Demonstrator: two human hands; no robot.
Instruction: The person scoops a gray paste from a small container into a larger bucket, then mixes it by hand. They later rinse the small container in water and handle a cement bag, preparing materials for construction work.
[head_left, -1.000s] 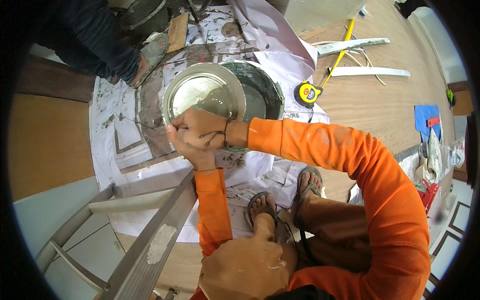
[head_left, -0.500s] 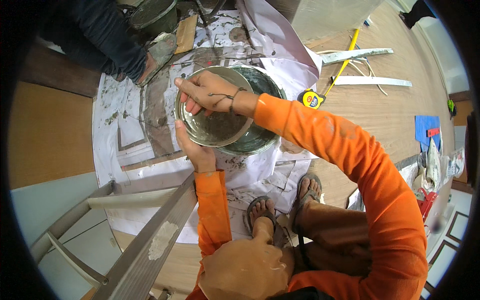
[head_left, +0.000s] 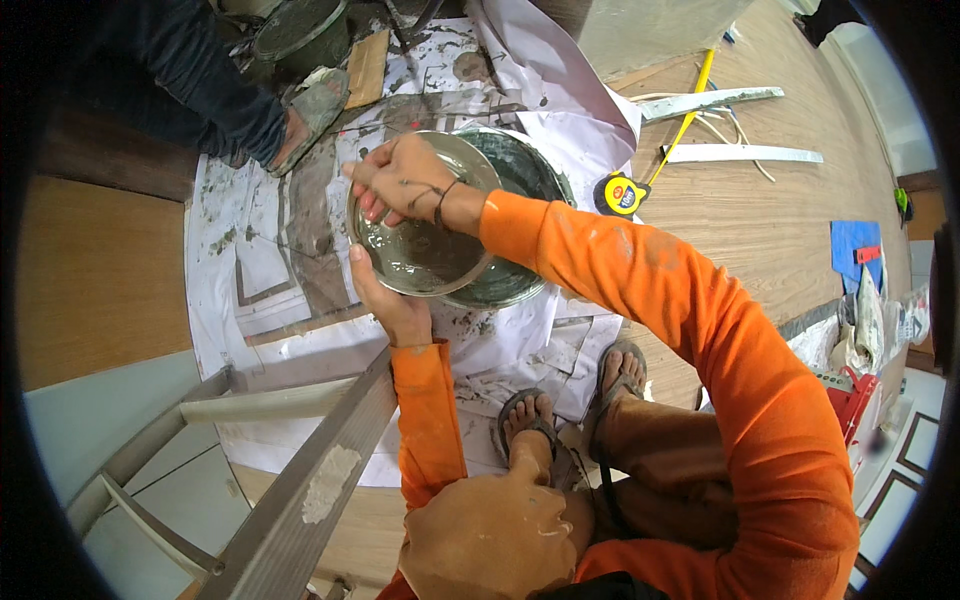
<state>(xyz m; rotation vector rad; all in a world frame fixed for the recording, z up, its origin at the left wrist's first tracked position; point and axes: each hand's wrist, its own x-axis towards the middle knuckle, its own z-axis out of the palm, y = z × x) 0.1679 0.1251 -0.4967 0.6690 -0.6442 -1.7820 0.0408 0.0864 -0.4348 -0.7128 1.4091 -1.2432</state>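
Observation:
A round metal-looking bowl (head_left: 440, 262) with wet, shiny grey contents is tilted over a mortar-smeared bucket (head_left: 525, 165). My left hand (head_left: 395, 305) grips the bowl's near-left rim, its thumb lying along the edge. My right hand (head_left: 400, 182) reaches across to the far-left side of the bowl. Its fingers are bent together inside the rim and somewhat blurred. Whatever they may hold is hidden. White paper sheeting (head_left: 270, 345), spotted with grey mortar, lies under the bucket.
Near left stands a wooden ladder-like frame (head_left: 320, 470). Another person's foot (head_left: 310, 115) is at the far left, by another bucket (head_left: 300, 35). At right lie a yellow tape measure (head_left: 620, 194), pulled out, and pale strips (head_left: 740, 154).
My right hand has shifted slightly left, and its fingers are drawn in more. The bowl has moved a little left. My left hand keeps its hold on the rim.

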